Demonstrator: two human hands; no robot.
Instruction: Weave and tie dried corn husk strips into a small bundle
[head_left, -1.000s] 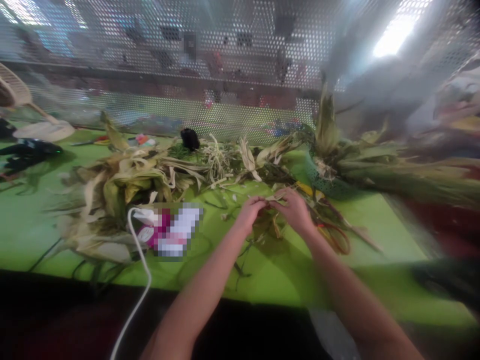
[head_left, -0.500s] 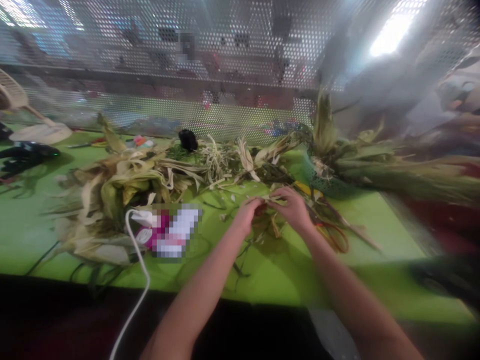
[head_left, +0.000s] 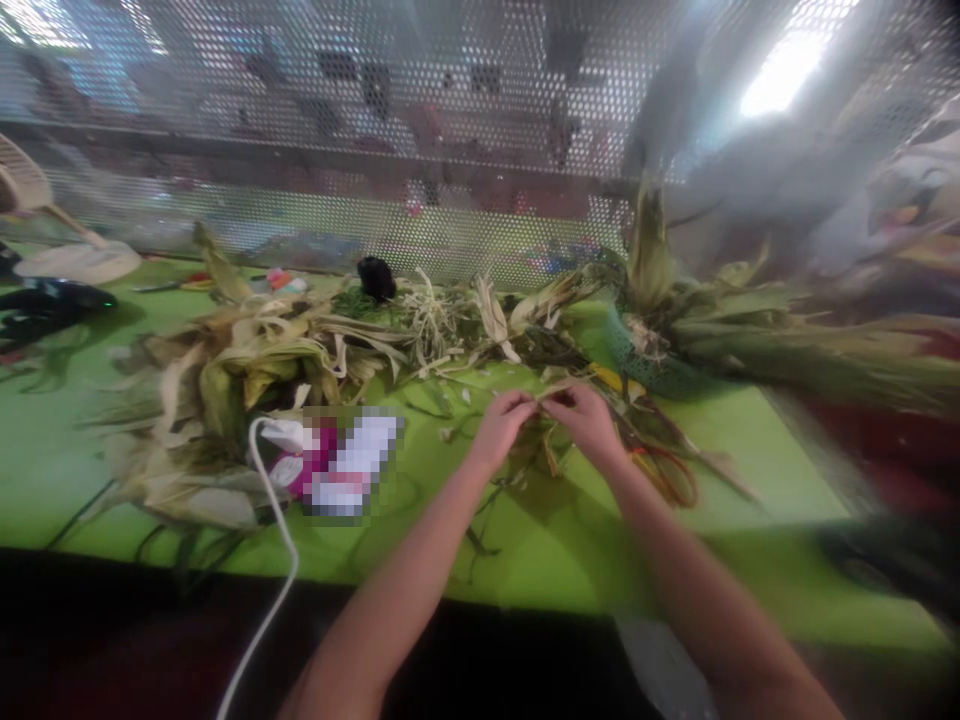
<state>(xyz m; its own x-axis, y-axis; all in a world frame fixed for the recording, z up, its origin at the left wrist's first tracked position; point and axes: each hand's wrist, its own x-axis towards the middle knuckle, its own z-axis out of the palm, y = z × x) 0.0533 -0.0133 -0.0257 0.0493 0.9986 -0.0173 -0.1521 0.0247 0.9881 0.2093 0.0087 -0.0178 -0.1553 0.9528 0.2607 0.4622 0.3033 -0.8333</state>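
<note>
Both hands have barely shifted from a moment ago; the left hand [head_left: 501,425] has lifted its fingertips a touch and the right hand [head_left: 589,420] has stayed where it was, the two knuckle to knuckle over the green table [head_left: 60,470]. Between them runs a pale husk strip [head_left: 541,397], its long axis lying left to right, each end pinched by curled fingers, so both hands are closed on it. It sits just above a small bunch of husks [head_left: 544,450] under the palms, with the big husk heap [head_left: 247,370] well off to the left and the green basket [head_left: 645,365] beyond the right hand. Neither hand is nearer; they share it.
</note>
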